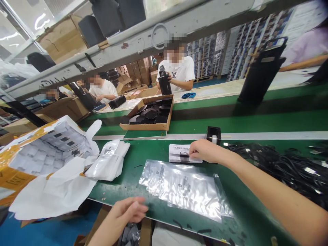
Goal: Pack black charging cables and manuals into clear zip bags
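My right hand [207, 151] reaches to a small stack of printed leaflets [178, 153] marked "THUNDER TRAIL", its fingers pinched together at the right end of the top leaflet. My left hand [129, 210] is held near the table's front edge, slightly blurred, with the fingers loosely bent and apart and nothing in them. Between the hands, clear plastic bags [189, 188] with printed marks lie fanned out on the green tabletop. Just behind my right wrist stands a small open black box [213, 134].
Black cables [284, 162] lie heaped at right. At left are a bundle of white packets [110, 159] and an open carton [15, 164]. Beyond the pale strip sit a tray of black parts [151, 114] and a black speaker-like cylinder [258, 75]. Several people work opposite, below a metal beam [123, 39].
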### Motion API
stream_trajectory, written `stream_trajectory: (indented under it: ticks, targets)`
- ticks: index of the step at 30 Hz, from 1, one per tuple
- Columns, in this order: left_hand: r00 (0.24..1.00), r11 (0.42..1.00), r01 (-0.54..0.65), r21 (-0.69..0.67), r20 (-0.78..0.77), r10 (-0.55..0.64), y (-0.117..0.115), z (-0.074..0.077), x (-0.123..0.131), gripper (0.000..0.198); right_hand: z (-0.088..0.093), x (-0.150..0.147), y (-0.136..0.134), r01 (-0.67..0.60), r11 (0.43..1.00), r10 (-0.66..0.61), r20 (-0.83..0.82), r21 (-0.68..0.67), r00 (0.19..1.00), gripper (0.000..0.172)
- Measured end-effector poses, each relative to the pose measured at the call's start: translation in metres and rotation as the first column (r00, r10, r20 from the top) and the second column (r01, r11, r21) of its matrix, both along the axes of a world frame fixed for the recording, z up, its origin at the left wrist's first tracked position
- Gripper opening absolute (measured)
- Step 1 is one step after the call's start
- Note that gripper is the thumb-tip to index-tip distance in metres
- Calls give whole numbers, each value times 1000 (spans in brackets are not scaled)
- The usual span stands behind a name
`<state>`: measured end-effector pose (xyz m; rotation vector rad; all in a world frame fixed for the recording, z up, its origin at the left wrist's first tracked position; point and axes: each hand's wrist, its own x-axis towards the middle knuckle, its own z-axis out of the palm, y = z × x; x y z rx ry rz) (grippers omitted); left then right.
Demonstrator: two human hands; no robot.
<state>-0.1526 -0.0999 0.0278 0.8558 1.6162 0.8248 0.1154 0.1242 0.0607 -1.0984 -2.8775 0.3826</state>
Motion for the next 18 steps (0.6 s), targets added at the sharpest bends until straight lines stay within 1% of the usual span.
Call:
stream_trajectory:
  ticks: [1, 2, 3, 4, 5, 6, 7, 8, 9, 10, 11, 12, 13, 14, 15, 16, 17, 18]
  targets:
    - [987, 999, -41, 25, 155, 37, 13, 1, 17, 61, 0, 1, -8, 6, 1000, -5, -25, 28, 1000, 21]
    - [946, 996, -82, 35, 317, 67, 25, 0, 33, 68, 0, 3, -19, 5, 998, -2, -50, 57, 999, 26]
    - [890, 994, -103, 20, 448, 84, 36, -2, 49, 74, -2, 5, -32, -9, 997, 15, -68, 80, 998, 29]
    - [845, 995, -103, -3, 527, 89, 46, -4, 63, 73, -6, 8, -46, -32, 995, 41, -97, 97, 994, 30]
    - [834, 993, -114, 12, 544, 89, 55, -7, 76, 64, -10, 12, -60, -54, 994, 66, -125, 99, 990, 28]
    - [843, 992, -114, 47, 533, 71, 62, -10, 87, 55, -16, 18, -73, -65, 993, 81, -167, 100, 983, 25]
    - [860, 992, -97, 84, 509, 41, 67, -13, 96, 48, -22, 26, -84, -3, 995, 32, -291, 98, 956, 22]
    - [878, 990, -67, 126, 478, -2, 72, -14, 104, 43, -29, 35, -93, 134, 990, -104, -405, 46, 908, 25]
    - [892, 987, -22, 161, 448, -53, 75, -15, 111, 40, -35, 45, -99, 256, 964, -259, -495, -75, 829, 33]
    - [900, 982, 36, 186, 421, -112, 78, -15, 117, 39, -40, 55, -102, 326, 914, -406, -534, -243, 741, 38]
    - [902, 974, 96, 207, 396, -174, 80, -15, 122, 38, -44, 66, -104, 339, 841, -530, -509, -422, 679, 39]
    - [903, 963, 150, 223, 366, -225, 82, -14, 127, 38, -48, 78, -104, 313, 757, -611, -453, -573, 649, 37]
    - [912, 955, 185, 233, 322, -255, 84, -14, 132, 37, -51, 89, -104, 283, 681, -657, -394, -675, 643, 36]
    - [932, 950, 200, 240, 251, -260, 85, -14, 136, 36, -55, 101, -104, 282, 624, -690, -344, -729, 638, 36]
    - [959, 948, 201, 247, 146, -242, 87, -14, 141, 34, -58, 113, -105, 318, 583, -728, -307, -748, 613, 37]
    - [978, 946, 201, 255, 10, -210, 88, -14, 146, 30, -62, 124, -106, 372, 547, -774, -284, -750, 566, 37]
    - [974, 942, 209, 263, -142, -176, 89, -15, 151, 25, -67, 136, -108, 421, 508, -820, -271, -751, 505, 37]
    - [944, 934, 237, 268, -290, -157, 89, -17, 157, 20, -73, 146, -110, 456, 467, -856, -259, -757, 447, 36]
